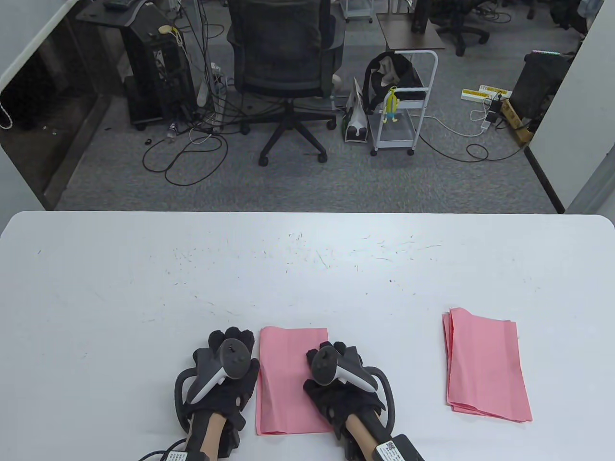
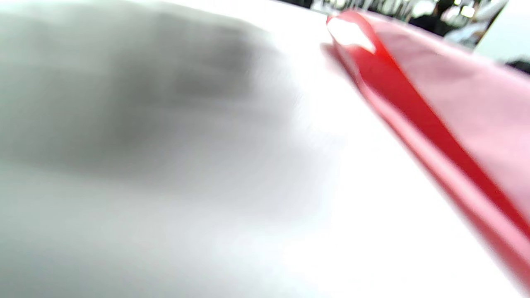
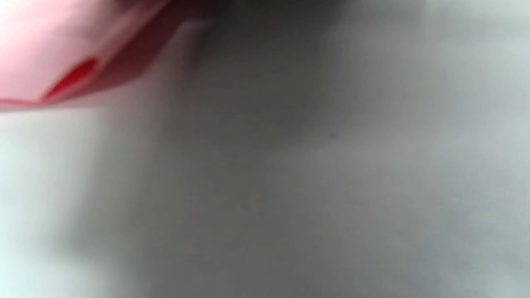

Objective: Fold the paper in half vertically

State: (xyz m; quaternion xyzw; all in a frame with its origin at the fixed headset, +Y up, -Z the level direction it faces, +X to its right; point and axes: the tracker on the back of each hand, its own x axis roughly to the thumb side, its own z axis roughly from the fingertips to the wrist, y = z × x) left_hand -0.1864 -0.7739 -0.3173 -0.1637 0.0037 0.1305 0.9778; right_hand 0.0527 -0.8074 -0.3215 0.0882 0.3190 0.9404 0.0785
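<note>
A pink paper (image 1: 288, 379), folded to a tall narrow shape, lies flat at the table's front edge between my hands. My left hand (image 1: 234, 337) rests on the table against the paper's left edge, holding nothing. My right hand (image 1: 335, 350) rests on the paper's right part, fingers pointing away from me. The trackers hide most of both hands' fingers. The left wrist view is blurred and shows the paper's layered edge (image 2: 455, 91) close by. The right wrist view shows a paper corner (image 3: 49, 49) at top left.
A stack of folded pink papers (image 1: 485, 365) lies to the right, apart from my right hand. The white table (image 1: 192, 288) stretches wide ahead and to the left. An office chair (image 1: 286, 67) and a cart stand beyond the far edge.
</note>
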